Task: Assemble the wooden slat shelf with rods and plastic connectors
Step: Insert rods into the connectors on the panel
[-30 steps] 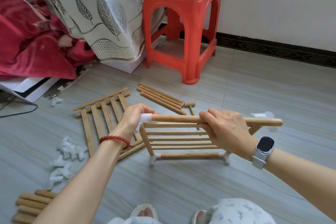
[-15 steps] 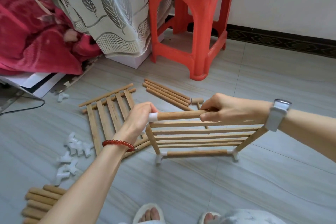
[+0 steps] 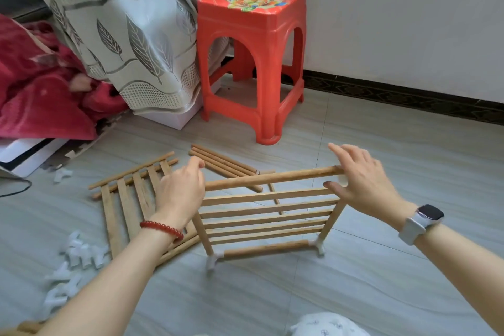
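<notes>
Both ends of the top rod (image 3: 268, 178) are met by hands. At its near-left end the left hand (image 3: 181, 191) is laid over the rod with fingers bent downward; whether they are closed round it cannot be told, since the end is hidden beneath the palm. At the opposite end the right hand (image 3: 360, 177) is held spread, fingers nearly straight, the palm set against the rod's tip and nothing gripped. Directly below the rod, between the two hands, the slat shelf (image 3: 266, 217) is stood on the tiled floor (image 3: 381, 281) on white plastic connectors (image 3: 214, 259). A second slat panel (image 3: 128, 199) is laid flat just left of it, with loose rods (image 3: 223, 162) behind and spare connectors (image 3: 79, 254) scattered at the left.
</notes>
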Available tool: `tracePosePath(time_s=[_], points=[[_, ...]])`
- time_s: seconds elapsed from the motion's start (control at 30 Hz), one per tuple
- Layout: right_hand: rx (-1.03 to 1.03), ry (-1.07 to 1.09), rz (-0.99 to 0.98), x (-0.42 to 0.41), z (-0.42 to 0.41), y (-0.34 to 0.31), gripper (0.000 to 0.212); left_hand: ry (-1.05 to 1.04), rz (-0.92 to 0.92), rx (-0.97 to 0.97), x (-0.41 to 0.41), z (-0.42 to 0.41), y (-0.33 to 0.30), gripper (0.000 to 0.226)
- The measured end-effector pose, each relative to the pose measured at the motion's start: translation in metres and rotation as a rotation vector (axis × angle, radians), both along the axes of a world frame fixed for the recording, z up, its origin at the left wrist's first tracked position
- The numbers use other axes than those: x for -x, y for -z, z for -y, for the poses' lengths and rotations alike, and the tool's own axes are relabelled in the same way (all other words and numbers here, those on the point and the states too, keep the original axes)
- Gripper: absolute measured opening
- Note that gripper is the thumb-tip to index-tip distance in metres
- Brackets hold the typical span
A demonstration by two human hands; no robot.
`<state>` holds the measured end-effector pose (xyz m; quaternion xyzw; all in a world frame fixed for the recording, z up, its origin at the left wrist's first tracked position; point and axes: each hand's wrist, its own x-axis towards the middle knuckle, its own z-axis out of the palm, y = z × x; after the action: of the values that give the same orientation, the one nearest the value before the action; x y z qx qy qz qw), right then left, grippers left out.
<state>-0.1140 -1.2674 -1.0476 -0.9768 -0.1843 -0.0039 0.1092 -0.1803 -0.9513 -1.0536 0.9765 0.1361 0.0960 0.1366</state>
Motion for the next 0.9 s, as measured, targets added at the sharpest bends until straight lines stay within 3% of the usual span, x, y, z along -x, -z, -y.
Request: tracePosePath(time_s=[0.1, 0.23, 0.4, 0.57, 0.73, 0.8, 0.9], points=[[-0.18, 0.23, -0.315, -0.001, 0.018, -0.002, 0.062, 0.235, 0.049, -0.117, -0.002, 0.036, -0.011, 0.033], [-0.19, 0.269, -0.407, -0.001, 0.018, -0.004, 0.023, 0.524, -0.129, -0.096, -0.019, 0.093, -0.012, 0.03], [-0.223, 0.343, -0.392, 0.002, 0.019, 0.003, 0.016, 0.45, -0.117, -0.24, -0.031, 0.121, -0.002, 0.032], [0.109, 0.229, -0.202, 0.009, 0.027, 0.002, 0.014, 0.377, -0.109, -0.384, -0.036, 0.13, 0.0, 0.03], [0.159, 0.181, -0.17, 0.016, 0.027, 0.002, 0.013, 0.376, -0.128, -0.418, -0.032, 0.137, 0.007, 0.018], [0.199, 0.18, -0.19, 0.013, 0.025, 0.0, 0.012, 0.399, -0.097, -0.446, -0.031, 0.138, 0.01, 0.028], [0.283, 0.172, -0.243, 0.011, 0.021, -0.005, 0.021, 0.491, -0.223, -0.405, -0.028, 0.143, 0.009, 0.03]])
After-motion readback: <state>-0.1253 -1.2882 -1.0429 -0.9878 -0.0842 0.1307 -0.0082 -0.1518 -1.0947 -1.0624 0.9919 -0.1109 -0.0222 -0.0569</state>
